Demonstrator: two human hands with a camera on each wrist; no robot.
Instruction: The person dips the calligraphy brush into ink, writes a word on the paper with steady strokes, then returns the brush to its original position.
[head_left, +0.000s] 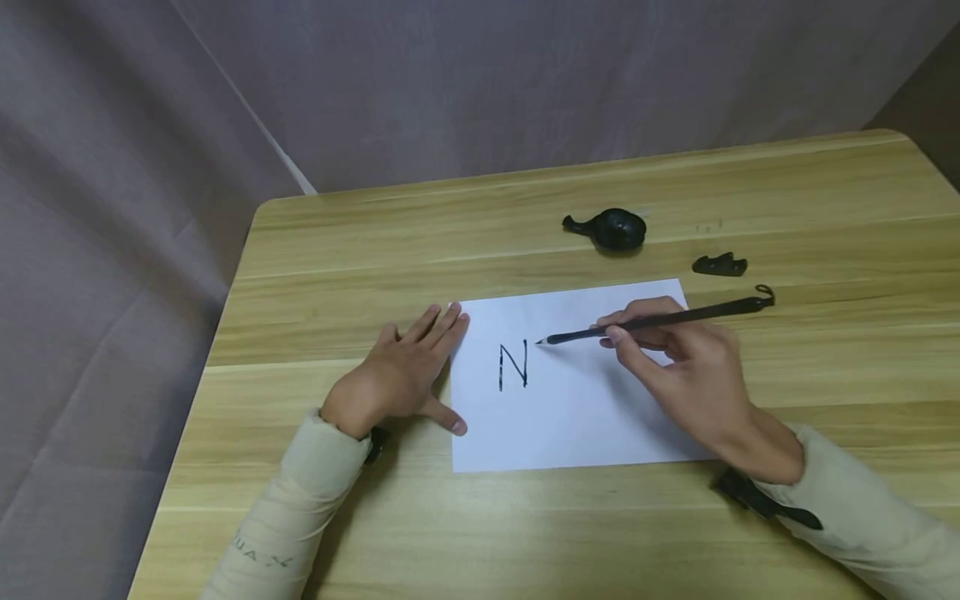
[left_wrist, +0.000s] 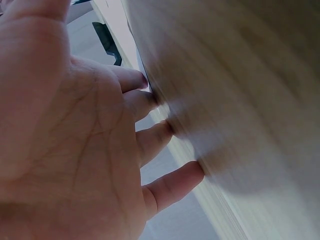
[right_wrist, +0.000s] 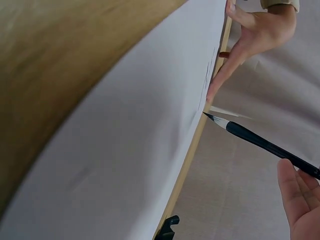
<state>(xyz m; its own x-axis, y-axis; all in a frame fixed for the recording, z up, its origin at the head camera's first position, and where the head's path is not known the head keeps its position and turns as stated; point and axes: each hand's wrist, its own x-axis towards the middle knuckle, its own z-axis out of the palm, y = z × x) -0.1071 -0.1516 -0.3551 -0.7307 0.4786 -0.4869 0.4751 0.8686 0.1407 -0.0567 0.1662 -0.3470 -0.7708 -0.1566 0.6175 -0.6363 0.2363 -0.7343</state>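
Note:
A white sheet of paper (head_left: 570, 425) lies on the table, bearing a black letter N (head_left: 513, 365) on its left part. My left hand (head_left: 401, 372) rests at the sheet's left edge, fingers spread, with fingertips and thumb touching the paper's border. In the left wrist view its fingertips (left_wrist: 187, 175) meet the wooden surface. My right hand (head_left: 693, 375) pinches a dark calligraphy brush (head_left: 660, 321) between thumb and fingers. The brush slants, its black-inked tip (right_wrist: 209, 116) pointing left, close beside the N's upper right. Whether the tip touches the paper I cannot tell.
Behind the paper sits a black gourd-shaped object (head_left: 618, 229) with a narrow neck. Right of it stands a small dark brush rest (head_left: 720, 265) with a notched top. The wooden table (head_left: 360, 242) reaches back to a grey curtain (head_left: 480, 83).

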